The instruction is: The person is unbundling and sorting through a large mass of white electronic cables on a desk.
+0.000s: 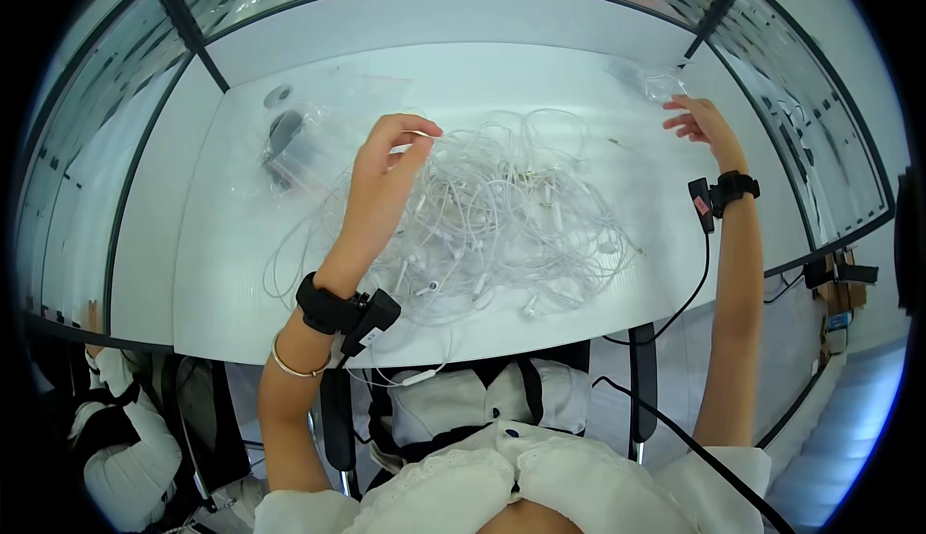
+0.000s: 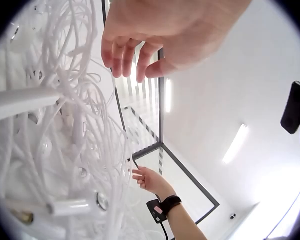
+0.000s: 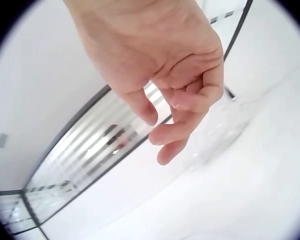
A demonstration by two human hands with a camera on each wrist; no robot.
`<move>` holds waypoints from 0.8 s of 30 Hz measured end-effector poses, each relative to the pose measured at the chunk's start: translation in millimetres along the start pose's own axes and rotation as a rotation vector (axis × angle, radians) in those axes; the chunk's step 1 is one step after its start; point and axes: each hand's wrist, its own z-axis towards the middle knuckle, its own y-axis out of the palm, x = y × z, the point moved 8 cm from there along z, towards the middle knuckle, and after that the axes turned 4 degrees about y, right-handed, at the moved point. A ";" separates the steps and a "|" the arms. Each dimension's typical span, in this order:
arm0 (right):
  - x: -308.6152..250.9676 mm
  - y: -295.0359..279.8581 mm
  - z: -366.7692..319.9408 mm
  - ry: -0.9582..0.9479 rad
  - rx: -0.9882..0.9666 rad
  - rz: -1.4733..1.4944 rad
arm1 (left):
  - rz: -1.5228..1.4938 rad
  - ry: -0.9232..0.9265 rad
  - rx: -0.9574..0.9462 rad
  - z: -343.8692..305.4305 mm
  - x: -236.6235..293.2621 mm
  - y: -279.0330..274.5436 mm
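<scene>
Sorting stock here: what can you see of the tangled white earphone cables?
The heap of thin white earphone cables lies tangled mid-table on the white table. Glossy, plastic-looking cords loop loosely, small earbuds and inline pods scattered through; some strands trail over the near edge. The left hand has its fingertips at one upper strand; whether it pinches is unclear.

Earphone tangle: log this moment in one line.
left hand pinches a strand of earphone tangle | right hand open, near clear bag, holding nothing | tangle on white table

Office: white desk (image 1: 579, 327) between glass partitions (image 1: 801, 148).
</scene>
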 end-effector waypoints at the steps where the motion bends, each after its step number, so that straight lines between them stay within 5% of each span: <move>1: -14.7 11.5 -7.7 -0.062 -0.032 0.022 | 0.086 0.035 -0.029 -1.4 3.0 2.5; 9: -100.4 153.4 -84.5 -0.536 -0.418 -0.163 | 0.650 0.157 -0.355 -20.2 2.0 35.2; 14: -95.4 175.4 -87.3 -0.551 -0.251 -0.364 | 0.664 0.199 -0.412 -23.5 3.5 38.4; 17: -91.4 184.0 -86.5 -0.498 -0.356 -0.429 | 0.635 0.186 -0.450 -22.0 6.3 40.5; 24: -104.7 178.3 -80.1 -0.685 -0.183 -0.324 | 0.511 0.163 -0.422 -19.8 8.1 42.2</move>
